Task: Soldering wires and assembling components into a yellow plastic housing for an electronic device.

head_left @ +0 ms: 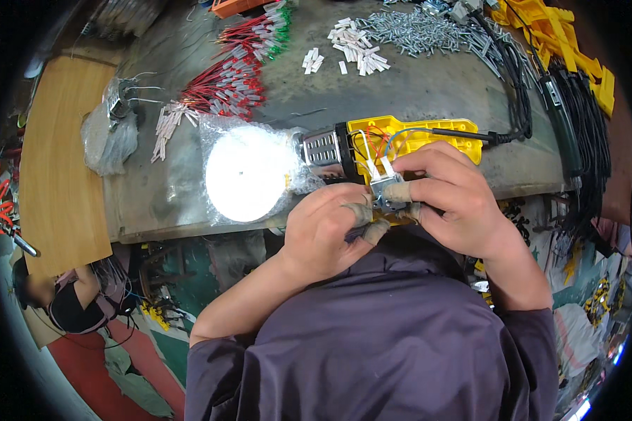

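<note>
At the bench's front edge, both hands meet around a small silvery metal part [385, 191] with white sleeves and thin wires. My right hand [453, 200] pinches it between thumb and fingers. My left hand [326, 224] is closed at its lower left side, its fingertips partly hiding the part. Tan covers wrap several fingertips. Just behind lies an open yellow handle shell [463, 133] with red, blue and white wires inside and a black cable leaving its right end. A slotted chrome collar [323, 149] joins it to a brightly lit round lamp [242, 172] in bubble wrap.
Red-wired pieces with clear sleeves [228, 84], white sleeves [358, 45] and a heap of screws [428, 31] cover the back. Yellow shells [541, 28] and black cables [583, 133] crowd the right. Another metal part [116, 98] rests on bubble wrap at left, beside a wooden board [63, 161].
</note>
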The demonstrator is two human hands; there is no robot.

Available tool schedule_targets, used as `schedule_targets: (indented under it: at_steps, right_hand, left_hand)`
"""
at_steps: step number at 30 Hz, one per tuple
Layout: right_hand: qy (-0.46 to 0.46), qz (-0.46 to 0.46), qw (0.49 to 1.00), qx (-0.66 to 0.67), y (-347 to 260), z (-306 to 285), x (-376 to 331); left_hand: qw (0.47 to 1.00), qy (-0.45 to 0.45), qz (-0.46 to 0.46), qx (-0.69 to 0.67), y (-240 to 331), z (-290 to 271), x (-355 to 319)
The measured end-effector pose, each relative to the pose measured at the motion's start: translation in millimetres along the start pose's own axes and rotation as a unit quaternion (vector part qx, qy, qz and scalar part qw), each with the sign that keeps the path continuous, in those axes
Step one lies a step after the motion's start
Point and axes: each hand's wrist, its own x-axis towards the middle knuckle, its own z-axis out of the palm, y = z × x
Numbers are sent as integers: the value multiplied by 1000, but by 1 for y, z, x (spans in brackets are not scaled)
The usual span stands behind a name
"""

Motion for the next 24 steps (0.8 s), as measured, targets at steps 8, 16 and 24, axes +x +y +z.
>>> schedule_targets:
  at_steps: [8, 16, 24]
  right_hand:
    - [45, 133, 962, 235, -5, -6, -3]
    - [64, 227, 968, 91, -4, 3, 24]
    - [39, 215, 974, 53, 0, 4, 28]
  left_hand:
    - [996, -36, 47, 71, 10, -4, 20]
    - [996, -49, 32, 73, 13, -3, 19]
    - [997, -55, 37, 47, 8, -5, 15]
